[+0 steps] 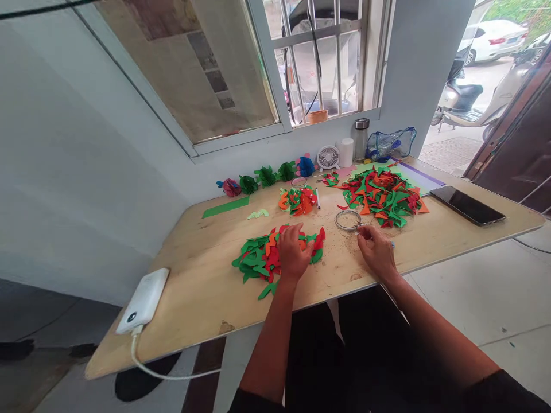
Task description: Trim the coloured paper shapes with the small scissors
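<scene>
My left hand (pixel 294 252) lies over a pile of green, red and orange cut pieces (pixel 253 258) at the middle of the table, its fingers apart. To the right, my right hand (pixel 375 248) has its fingers pinched together beside a round metal ring (pixel 348 220); what is between the fingertips is too small to make out. A small blue thing (pixel 392 245) shows at the edge of that hand. Behind, a smaller pile of orange, red and green pieces (pixel 298 201) sits next to a white pen (pixel 317 198).
A large heap of scraps (pixel 387 195) and a black phone (pixel 468 205) lie on the right. A white power bank (pixel 144 300) with a cable is at the left. Paper figures (pixel 266 176), a fan (pixel 328 157) and a glass bottle (pixel 360 140) stand along the wall.
</scene>
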A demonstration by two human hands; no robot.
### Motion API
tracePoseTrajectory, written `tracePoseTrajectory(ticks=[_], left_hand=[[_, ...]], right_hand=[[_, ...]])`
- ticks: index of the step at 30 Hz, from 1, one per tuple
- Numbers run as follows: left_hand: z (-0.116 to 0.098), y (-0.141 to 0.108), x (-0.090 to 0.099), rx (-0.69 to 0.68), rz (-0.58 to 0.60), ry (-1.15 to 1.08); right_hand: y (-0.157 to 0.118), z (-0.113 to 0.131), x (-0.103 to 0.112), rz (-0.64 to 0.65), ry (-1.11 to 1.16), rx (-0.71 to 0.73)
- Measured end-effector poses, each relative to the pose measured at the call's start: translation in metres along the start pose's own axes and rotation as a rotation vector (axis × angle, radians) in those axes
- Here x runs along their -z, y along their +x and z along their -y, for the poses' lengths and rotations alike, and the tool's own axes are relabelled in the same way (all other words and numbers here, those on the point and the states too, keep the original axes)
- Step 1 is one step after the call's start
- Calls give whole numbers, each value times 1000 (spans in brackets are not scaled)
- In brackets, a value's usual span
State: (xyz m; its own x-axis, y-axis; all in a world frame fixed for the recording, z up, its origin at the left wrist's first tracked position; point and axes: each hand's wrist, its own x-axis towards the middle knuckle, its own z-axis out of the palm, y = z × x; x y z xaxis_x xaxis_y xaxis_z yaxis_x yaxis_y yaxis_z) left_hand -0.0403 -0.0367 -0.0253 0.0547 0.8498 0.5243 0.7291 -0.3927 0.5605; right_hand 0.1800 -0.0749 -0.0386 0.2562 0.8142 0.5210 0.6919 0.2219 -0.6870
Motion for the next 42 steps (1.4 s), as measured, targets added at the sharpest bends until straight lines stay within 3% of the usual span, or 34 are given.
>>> tracePoseTrajectory(ticks=[5, 13, 20, 27, 32, 37, 42], left_hand=[[-4, -8, -9, -93, 131, 263], [-8, -5, -14, -173, 65, 379], [-23, 0, -7, -239, -118, 332], [-43, 1, -14, -324, -249, 302], [-50, -1, -23, -397, -240, 318], [-51, -3, -28, -430, -228, 309], [-51, -7, -25, -381, -151, 160]], right_hand=[[-1, -3, -1, -7, -23, 18], [-1, -5, -3, -11, -9, 6], [5, 8, -10, 21, 228, -135], [29, 27, -26, 49, 749, -446], [39, 31, -40, 54, 842, -550], [45, 28, -53, -22, 890, -523], [50, 26, -53, 17, 919, -486]])
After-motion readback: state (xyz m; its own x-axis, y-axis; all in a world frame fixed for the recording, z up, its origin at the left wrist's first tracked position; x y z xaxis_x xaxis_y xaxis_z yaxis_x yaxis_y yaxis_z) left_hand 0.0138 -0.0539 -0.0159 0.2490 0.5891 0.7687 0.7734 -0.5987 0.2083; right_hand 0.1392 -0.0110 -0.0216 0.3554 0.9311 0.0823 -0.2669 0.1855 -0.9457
